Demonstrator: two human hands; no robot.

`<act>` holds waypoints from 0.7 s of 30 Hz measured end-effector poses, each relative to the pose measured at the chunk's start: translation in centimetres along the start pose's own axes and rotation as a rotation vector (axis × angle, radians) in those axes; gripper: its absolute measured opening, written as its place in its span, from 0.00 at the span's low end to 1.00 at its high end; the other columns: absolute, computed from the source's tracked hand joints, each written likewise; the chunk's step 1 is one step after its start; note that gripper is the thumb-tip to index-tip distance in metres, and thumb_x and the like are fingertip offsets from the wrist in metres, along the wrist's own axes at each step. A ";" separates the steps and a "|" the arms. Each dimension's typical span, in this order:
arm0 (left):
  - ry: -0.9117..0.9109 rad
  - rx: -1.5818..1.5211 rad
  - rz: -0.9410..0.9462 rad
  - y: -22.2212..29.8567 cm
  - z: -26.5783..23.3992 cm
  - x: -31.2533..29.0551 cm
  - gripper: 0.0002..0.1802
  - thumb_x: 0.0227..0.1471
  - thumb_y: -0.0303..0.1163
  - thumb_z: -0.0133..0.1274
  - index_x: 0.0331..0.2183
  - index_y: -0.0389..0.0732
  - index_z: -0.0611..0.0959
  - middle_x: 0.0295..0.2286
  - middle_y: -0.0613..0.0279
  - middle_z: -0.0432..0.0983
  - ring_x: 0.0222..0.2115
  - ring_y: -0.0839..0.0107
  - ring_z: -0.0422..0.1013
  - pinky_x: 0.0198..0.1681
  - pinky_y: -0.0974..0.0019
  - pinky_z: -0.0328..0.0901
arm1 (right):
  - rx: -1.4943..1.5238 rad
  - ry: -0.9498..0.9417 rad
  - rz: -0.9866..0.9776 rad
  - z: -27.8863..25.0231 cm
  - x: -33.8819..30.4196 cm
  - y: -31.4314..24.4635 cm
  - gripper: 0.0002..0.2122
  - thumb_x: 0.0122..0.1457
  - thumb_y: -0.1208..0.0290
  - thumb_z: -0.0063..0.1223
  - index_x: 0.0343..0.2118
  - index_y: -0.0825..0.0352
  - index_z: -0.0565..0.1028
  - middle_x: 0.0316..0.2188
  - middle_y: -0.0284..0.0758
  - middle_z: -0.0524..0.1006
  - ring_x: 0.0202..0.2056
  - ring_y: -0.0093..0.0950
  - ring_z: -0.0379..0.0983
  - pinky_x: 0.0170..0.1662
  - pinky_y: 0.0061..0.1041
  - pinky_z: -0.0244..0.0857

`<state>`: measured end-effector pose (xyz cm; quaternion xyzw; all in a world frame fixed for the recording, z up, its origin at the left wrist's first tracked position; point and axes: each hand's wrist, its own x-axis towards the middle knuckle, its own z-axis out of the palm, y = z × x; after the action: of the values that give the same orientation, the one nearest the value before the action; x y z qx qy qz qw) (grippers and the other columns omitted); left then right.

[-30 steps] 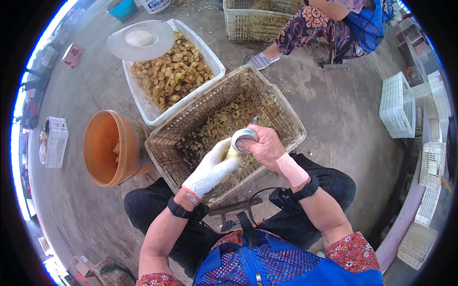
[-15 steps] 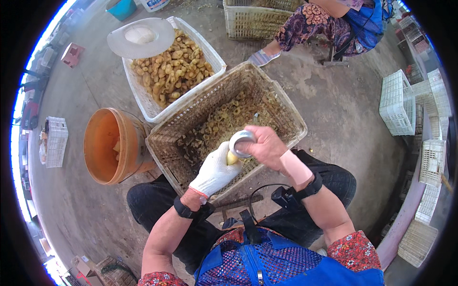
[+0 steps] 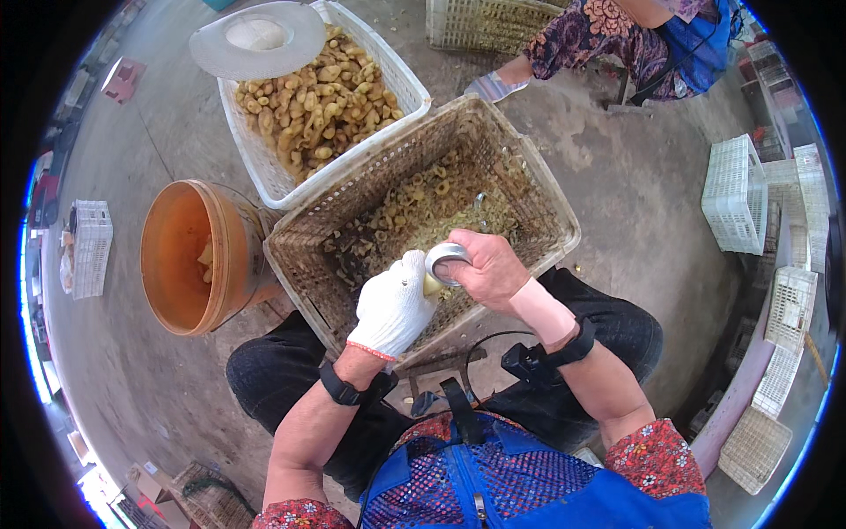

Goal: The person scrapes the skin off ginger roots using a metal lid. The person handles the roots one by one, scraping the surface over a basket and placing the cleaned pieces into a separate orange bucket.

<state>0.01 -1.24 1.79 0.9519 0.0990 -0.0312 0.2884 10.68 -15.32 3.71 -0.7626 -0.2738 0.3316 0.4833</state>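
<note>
Over a dirty plastic crate (image 3: 551, 189), my left hand (image 3: 395, 304), in a white knitted glove, is closed around a pale yellow lump of produce (image 3: 431, 284). My bare right hand (image 3: 490, 271) grips a silver metal ring tool (image 3: 447, 262) with a round opening. The ring sits against the lump, and my fingers partly hide both. Below them, the crate holds peelings and ring-shaped scraps (image 3: 441, 204), with a small shiny metal piece (image 3: 479, 200) among them. Behind it, a white crate (image 3: 242, 145) is filled with knobbly yellow-brown produce (image 3: 322, 101).
An orange bucket (image 3: 216, 264) with a few pale pieces inside stands left of the dirty crate. A translucent brimmed lid (image 3: 304, 53) rests on the white crate's far left corner. Another person (image 3: 599, 40) sits far right. White baskets (image 3: 733, 194) line the right side.
My left hand has turned, its back now facing up more, and the lump shows less. The ring remains against it in my right hand. The view has shifted slightly.
</note>
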 end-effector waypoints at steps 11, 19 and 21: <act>-0.107 -0.532 -0.158 -0.2 0.1 0.8 0.17 0.46 0.28 0.56 0.41 0.39 0.75 0.25 0.56 0.75 0.21 0.69 0.73 0.24 0.66 0.68 | 0.559 0.210 0.187 -1.5 1.1 -0.3 0.04 0.56 0.77 0.55 0.34 0.68 0.74 0.30 0.32 0.77 0.31 0.21 0.74 0.35 0.23 0.67; -0.123 -0.808 -0.197 -0.3 1.9 0.4 0.13 0.49 0.25 0.53 0.40 0.38 0.76 0.25 0.70 0.73 0.20 0.81 0.68 0.21 0.74 0.64 | 0.308 0.134 0.152 0.0 0.3 0.1 0.08 0.53 0.72 0.58 0.32 0.69 0.75 0.27 0.36 0.78 0.30 0.23 0.72 0.36 0.25 0.66; -0.212 -0.865 -0.253 -0.2 1.4 0.5 0.13 0.49 0.25 0.53 0.40 0.39 0.76 0.25 0.70 0.72 0.20 0.82 0.67 0.21 0.75 0.63 | 0.291 0.171 0.163 0.1 0.6 0.7 0.08 0.52 0.72 0.59 0.32 0.70 0.74 0.27 0.37 0.78 0.29 0.24 0.73 0.35 0.25 0.66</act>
<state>0.42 -1.75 0.45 0.7159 0.1883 -0.1192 0.6617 11.10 -15.11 2.89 -0.7297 -0.1180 0.3398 0.5816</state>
